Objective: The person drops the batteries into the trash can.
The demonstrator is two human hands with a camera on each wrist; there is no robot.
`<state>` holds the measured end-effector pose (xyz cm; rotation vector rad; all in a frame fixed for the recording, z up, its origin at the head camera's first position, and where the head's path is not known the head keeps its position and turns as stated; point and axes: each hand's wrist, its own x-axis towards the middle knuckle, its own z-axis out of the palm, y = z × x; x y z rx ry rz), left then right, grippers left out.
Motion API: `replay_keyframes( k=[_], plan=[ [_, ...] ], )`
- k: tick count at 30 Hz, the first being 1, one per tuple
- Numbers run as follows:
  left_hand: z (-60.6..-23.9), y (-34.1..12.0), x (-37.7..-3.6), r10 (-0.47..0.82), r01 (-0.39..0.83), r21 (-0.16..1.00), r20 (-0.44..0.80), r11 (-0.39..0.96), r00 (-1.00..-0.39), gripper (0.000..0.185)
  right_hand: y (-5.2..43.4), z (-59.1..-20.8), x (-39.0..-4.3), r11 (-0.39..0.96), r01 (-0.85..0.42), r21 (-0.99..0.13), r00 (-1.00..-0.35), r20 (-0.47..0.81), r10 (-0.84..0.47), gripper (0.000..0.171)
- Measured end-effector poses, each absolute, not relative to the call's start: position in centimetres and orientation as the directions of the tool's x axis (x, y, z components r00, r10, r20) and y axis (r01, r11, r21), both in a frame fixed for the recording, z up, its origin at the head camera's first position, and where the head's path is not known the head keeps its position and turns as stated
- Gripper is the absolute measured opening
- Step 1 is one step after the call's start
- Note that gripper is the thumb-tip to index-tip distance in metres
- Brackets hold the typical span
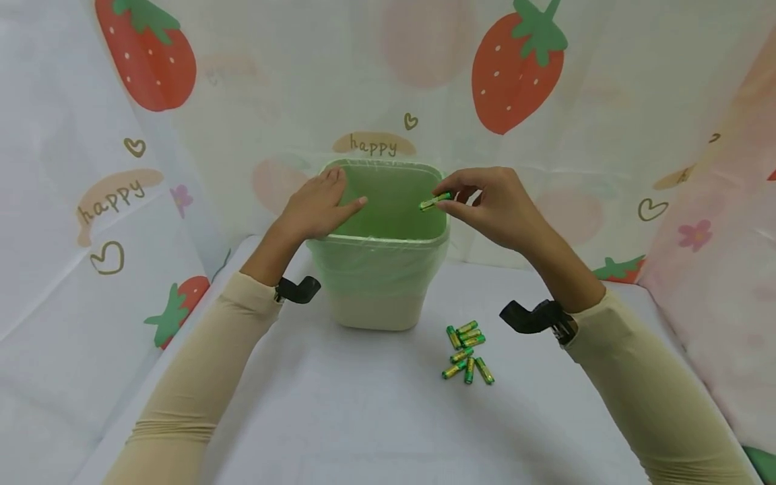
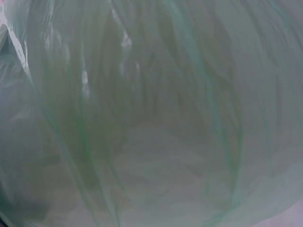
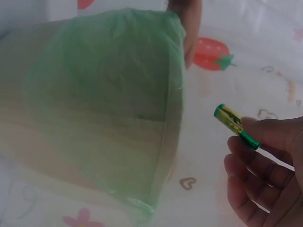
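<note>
A small bin (image 1: pixel 376 296) lined with a green plastic bag (image 1: pixel 394 202) stands on the white table. My left hand (image 1: pixel 318 205) rests on the bin's left rim, fingers straight along the edge. My right hand (image 1: pixel 491 202) pinches a green and yellow battery (image 1: pixel 435 201) over the bin's right rim. The right wrist view shows that battery (image 3: pixel 235 126) between my fingertips (image 3: pixel 265 137), beside the bin's lined wall (image 3: pixel 104 104). The left wrist view is filled by the green bag (image 2: pixel 151 113). Several more batteries (image 1: pixel 467 350) lie in a loose pile on the table in front of the bin.
Strawberry-print cloth (image 1: pixel 515 74) hangs behind and on both sides. The white table surface (image 1: pixel 364 417) stretches toward me between my arms. A pink cloth edge (image 1: pixel 715 303) borders the right side.
</note>
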<state>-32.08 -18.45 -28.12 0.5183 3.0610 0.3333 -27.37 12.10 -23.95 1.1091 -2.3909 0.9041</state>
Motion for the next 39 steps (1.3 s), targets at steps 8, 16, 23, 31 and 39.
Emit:
replay_keyframes(
  k=[8,16,23,31,39],
  plan=[
    [-28.2,-18.5,-32.2,0.33,0.328,0.194,0.023,0.925,-0.944,0.085,10.0,-24.4,-29.2,0.508,-0.766,-0.394,-0.643,0.476,-0.6,0.014],
    [-28.3,-18.3,-32.2,0.323,0.321,0.19,0.018,0.928,-0.946,0.086,8.0,-24.5,-30.7,0.572,-0.75,-0.331,-0.661,0.393,-0.639,0.014],
    [-28.1,-18.4,-32.2,0.327,0.325,0.176,0.021,0.929,-0.945,0.085,6.3,-24.5,-32.0,0.59,-0.736,-0.332,-0.677,0.344,-0.65,0.012],
    [-28.2,-18.5,-32.3,0.324,0.323,0.17,0.022,0.931,-0.946,0.086,5.4,-24.9,-32.4,0.642,-0.699,-0.316,-0.716,0.297,-0.632,0.02],
    [-28.0,-18.3,-32.3,0.317,0.313,0.171,0.005,0.934,-0.948,0.084,6.7,-25.4,-31.9,0.635,-0.711,-0.303,-0.703,0.321,-0.635,0.017]
  ],
)
